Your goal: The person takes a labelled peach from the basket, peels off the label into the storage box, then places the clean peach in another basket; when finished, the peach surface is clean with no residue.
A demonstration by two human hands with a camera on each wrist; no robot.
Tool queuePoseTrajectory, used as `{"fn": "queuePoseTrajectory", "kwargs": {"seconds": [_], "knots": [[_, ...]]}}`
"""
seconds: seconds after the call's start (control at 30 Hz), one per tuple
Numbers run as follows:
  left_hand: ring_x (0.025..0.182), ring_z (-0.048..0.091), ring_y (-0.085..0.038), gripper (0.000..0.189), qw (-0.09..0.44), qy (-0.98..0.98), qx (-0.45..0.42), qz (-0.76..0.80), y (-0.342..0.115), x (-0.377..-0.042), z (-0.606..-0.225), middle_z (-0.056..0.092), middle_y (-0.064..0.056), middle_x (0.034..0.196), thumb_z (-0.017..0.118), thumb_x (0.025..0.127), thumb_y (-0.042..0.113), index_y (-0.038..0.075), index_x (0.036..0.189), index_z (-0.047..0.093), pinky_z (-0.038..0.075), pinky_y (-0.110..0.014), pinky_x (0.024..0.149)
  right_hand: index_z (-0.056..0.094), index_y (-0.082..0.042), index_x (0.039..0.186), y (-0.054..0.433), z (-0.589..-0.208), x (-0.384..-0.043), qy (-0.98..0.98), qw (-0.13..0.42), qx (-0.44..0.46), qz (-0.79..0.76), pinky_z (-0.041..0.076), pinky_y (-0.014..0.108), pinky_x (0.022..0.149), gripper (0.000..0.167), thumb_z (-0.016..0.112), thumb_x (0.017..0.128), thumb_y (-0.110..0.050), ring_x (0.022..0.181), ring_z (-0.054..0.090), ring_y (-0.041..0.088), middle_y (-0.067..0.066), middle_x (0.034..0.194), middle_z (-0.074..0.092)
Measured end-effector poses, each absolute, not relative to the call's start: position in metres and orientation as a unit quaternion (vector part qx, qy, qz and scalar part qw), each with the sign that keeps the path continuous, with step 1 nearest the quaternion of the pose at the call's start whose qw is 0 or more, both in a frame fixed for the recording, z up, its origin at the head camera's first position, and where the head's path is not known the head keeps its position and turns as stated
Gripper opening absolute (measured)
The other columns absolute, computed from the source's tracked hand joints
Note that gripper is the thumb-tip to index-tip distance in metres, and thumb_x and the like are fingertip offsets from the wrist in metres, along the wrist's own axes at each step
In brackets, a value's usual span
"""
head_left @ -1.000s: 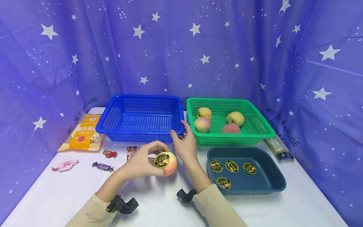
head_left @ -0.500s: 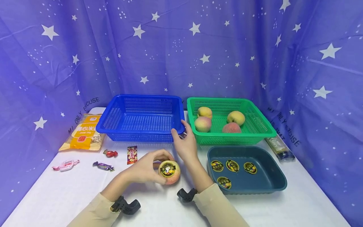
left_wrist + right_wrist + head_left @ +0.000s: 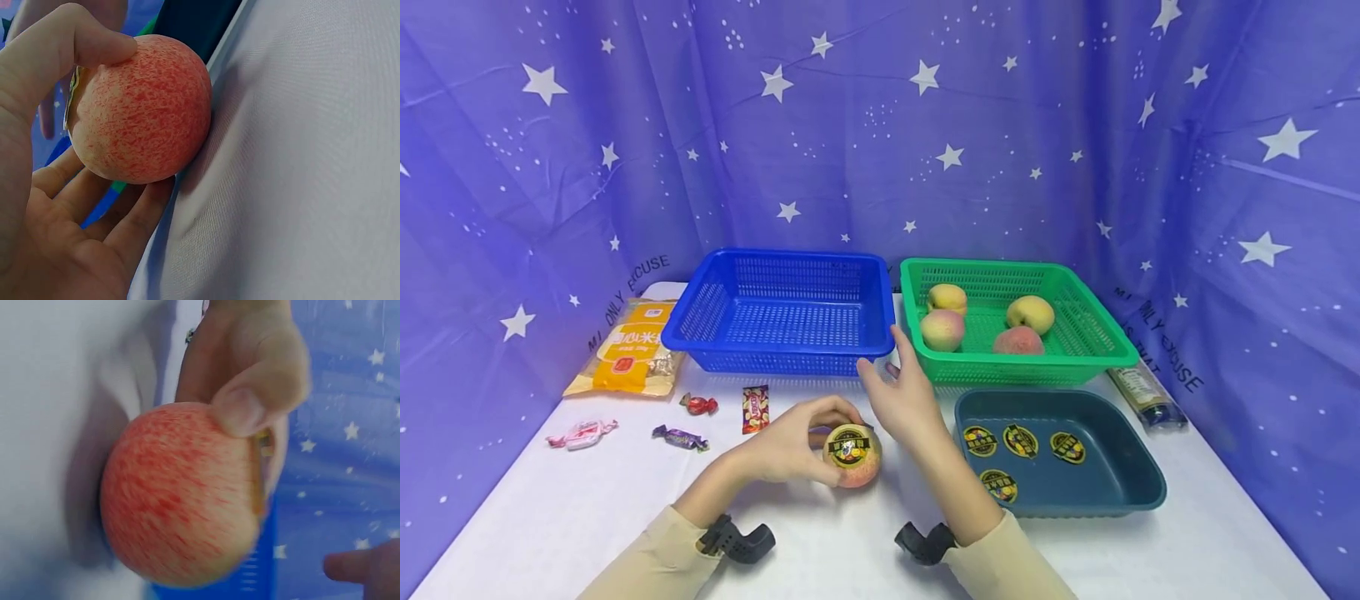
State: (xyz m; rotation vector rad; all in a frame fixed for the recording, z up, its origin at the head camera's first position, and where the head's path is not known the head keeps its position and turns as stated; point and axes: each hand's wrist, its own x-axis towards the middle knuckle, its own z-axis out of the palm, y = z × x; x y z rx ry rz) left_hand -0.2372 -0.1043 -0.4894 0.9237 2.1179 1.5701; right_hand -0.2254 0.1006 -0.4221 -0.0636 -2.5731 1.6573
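Observation:
My left hand (image 3: 793, 442) grips a red-and-yellow peach (image 3: 859, 477) low over the white table, thumb on the near side and fingers behind. A round black-and-gold sticker (image 3: 848, 447) faces up on the peach. In the left wrist view the peach (image 3: 147, 119) sits between thumb and fingers, close to the cloth; in the right wrist view the sticker's edge shows beside the left thumb. Just right of the peach, my right hand (image 3: 906, 400) holds nothing, its thumb and forefinger spread near the front right corner of the blue basket (image 3: 775, 362).
A green basket (image 3: 1075, 367) with several peaches stands at the back right. Before it sits a dark teal tray (image 3: 1097, 492) with several similar stickers. Wrapped candies (image 3: 681, 437) and a yellow snack bag (image 3: 632, 342) lie left; a dark-ended packet (image 3: 1150, 400) lies far right.
My left hand has brought the peach down and slightly nearer, its sticker turning upward. My right hand has shifted a little right and back from the blue basket's corner.

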Motion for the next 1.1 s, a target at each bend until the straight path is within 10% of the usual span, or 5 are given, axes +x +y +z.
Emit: {"fn": "queuePoseTrajectory", "kwargs": {"seconds": [0.37,1.1], "knots": [[0.140,0.066,-0.030,0.069,0.205,0.715,0.313,0.590,-0.102,-0.239,-0.498,0.068,-0.015,0.144,0.090,0.080,0.006,0.003,0.142,0.061,0.056,-0.032,0.119,0.074,-0.016,0.137,0.120,-0.421,-0.183,-0.905,0.060,0.160,0.390,0.060,0.054,0.111,0.035,0.077,0.103,-0.022,0.136,0.067,0.029,0.005,0.144,0.072],[0.146,0.063,-0.036,0.078,0.227,0.713,0.284,0.599,-0.104,-0.236,-0.495,0.064,-0.013,0.152,0.092,0.080,0.006,0.010,0.149,0.055,0.061,-0.035,0.114,0.081,-0.019,0.115,0.121,-0.425,-0.188,-0.914,0.035,0.292,0.279,0.059,0.042,0.108,0.016,0.080,0.099,-0.017,0.121,0.064,0.014,-0.009,0.122,0.074]]}}
